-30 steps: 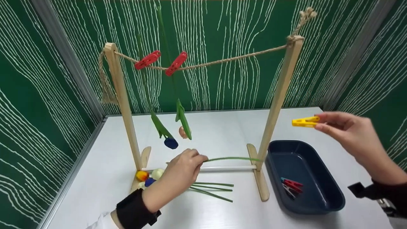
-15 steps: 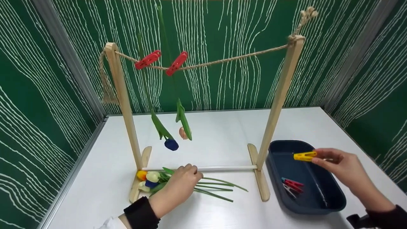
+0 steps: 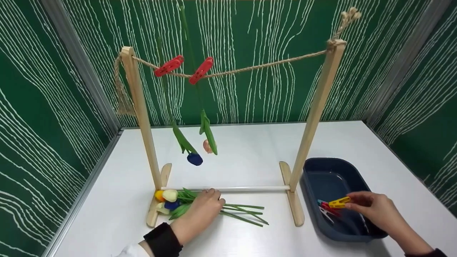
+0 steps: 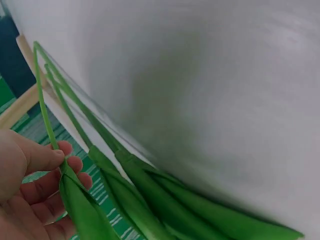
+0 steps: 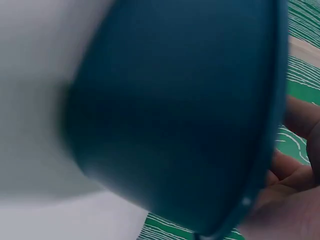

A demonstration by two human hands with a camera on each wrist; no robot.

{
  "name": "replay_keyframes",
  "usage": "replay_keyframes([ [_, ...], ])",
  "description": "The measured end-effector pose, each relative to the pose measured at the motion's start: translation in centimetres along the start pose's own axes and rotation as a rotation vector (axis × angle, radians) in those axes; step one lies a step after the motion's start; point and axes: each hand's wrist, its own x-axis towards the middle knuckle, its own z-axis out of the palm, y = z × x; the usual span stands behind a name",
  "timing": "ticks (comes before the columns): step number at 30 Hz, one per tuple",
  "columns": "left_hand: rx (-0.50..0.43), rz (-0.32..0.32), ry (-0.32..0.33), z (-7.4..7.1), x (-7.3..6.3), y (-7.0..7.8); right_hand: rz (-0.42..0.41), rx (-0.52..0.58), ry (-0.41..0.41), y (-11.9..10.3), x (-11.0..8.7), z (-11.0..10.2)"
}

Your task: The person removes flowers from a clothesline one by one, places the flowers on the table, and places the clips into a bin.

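My left hand [image 3: 203,210] is low over a bunch of artificial tulips on the table, their stems [image 3: 246,213] pointing right. In the left wrist view, its thumb and fingers pinch one green tulip stem [image 4: 47,122] just above the leaf. Cream tulip heads [image 3: 170,195], a yellow-orange one [image 3: 159,195] and a blue one [image 3: 172,204] lie at the left. My right hand [image 3: 375,210] pinches a yellow clothespin [image 3: 339,202] over the dark blue bin [image 3: 326,182]. In the right wrist view, the bin's wall [image 5: 175,115] hides the clothespin.
A wooden frame with two posts [image 3: 317,114] carries a rope [image 3: 267,66]. Red clothespins [image 3: 169,65] hold a blue tulip [image 3: 194,159] and a pink tulip [image 3: 208,146] hanging head-down. Red and white clothespins [image 3: 326,215] lie in the bin. A white crossbar [image 3: 250,188] joins the feet.
My left hand has lowered the tulip stem from above the crossbar onto the bunch. My right hand has come down with the yellow clothespin, from beside the post to the bin.
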Motion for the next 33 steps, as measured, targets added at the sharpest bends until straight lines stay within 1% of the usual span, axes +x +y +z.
replay_keyframes([
  [4, -0.004, -0.003, 0.001, 0.6, -0.2, 0.1, 0.01, -0.031, -0.039, 0.4, -0.1, 0.6],
  [9, -0.027, -0.015, -0.024, 1.1, -0.4, 0.1, -0.021, -0.118, -0.09, 0.6, 0.1, 0.9],
  [12, -0.048, -0.017, -0.049, 1.1, -0.4, 0.1, -0.046, -0.165, -0.126, 0.7, 0.2, 1.0],
  [15, -0.063, -0.018, -0.08, 1.1, -0.4, 0.1, -0.051, -0.182, -0.159, 0.7, 0.4, 1.2],
  [20, -0.1, -0.032, -0.112, 0.6, -0.2, 0.1, -0.051, -0.187, -0.173, 0.7, 0.6, 1.3],
  [23, -0.121, -0.036, -0.1, -0.2, 0.0, -0.1, -0.066, -0.191, -0.167, 0.5, 0.5, 1.1],
  [25, -0.127, -0.037, -0.066, -1.2, 0.2, -0.2, -0.068, -0.188, -0.161, 0.2, 0.5, 0.8],
  [27, -0.154, -0.038, 0.002, -2.3, 0.5, -0.5, -0.064, -0.184, -0.155, -0.2, 0.4, 0.5],
  [29, -0.198, -0.038, 0.106, -3.6, 0.9, -0.9, -0.05, -0.176, -0.155, -0.7, 0.3, 0.0],
  [33, -0.307, -0.031, 0.365, -6.6, 1.7, -1.6, -0.055, -0.16, -0.153, -2.2, 0.1, -1.0],
])
